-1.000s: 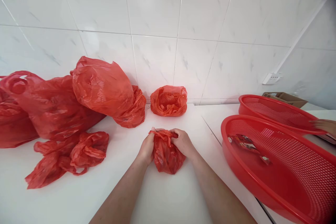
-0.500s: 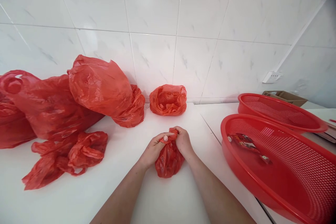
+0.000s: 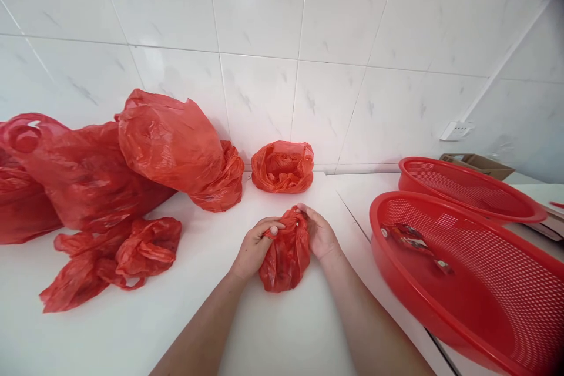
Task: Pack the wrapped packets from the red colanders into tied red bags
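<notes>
Both hands (image 3: 288, 238) around bag (image 3: 284, 258)

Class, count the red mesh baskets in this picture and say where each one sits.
2. The near basket sits at the right on the counter; the far basket lies behind it, toward the wall.

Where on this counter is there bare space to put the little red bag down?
Bare counter lies between the forearms, and between the crumpled empty bags and left hand. It is crowded at left by full bags, at right by the basket.

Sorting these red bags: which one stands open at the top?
The small bag against the wall tiles, behind both hands; its mouth gapes upward, unlike the others.
</notes>
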Tool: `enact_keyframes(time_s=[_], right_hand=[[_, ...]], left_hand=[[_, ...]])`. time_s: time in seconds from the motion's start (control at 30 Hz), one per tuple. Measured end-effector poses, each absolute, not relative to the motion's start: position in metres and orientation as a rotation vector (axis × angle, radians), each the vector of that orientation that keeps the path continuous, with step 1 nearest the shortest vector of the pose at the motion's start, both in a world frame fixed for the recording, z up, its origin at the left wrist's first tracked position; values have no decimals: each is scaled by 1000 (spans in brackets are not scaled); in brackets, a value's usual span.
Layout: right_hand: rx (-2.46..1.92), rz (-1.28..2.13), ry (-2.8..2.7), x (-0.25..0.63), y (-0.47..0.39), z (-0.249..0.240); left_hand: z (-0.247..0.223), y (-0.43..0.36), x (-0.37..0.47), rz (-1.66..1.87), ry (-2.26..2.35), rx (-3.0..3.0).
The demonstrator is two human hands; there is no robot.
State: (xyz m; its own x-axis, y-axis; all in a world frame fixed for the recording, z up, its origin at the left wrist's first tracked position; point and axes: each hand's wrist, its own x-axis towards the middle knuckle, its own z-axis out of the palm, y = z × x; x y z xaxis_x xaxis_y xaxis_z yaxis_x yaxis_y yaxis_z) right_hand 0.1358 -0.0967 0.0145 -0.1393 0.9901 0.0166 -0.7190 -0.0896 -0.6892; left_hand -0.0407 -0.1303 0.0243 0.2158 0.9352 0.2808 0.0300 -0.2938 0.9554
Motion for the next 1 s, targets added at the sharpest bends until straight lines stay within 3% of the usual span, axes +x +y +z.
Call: enact_keyframes(time_s=[0.33,0.53,0.73,0.9,1.0], right_hand=[[-713,1407,-493,167,-82,4],[-847,1277,-652,173,-82,2],[-1101,1098,-1246,153,-89,0],[-1269,728,-1822,121,-98,-8],[-1249,817,-1840,117,-100,-5]], left_hand=[[18,-113,-65,1702,827,750],[16,-107,-85,1634,783,690],[7,-110,-73,1590,1001,1030],[9,-128,-39,1255,1132,1687],[16,-135,-38,1177,1283,1780]])
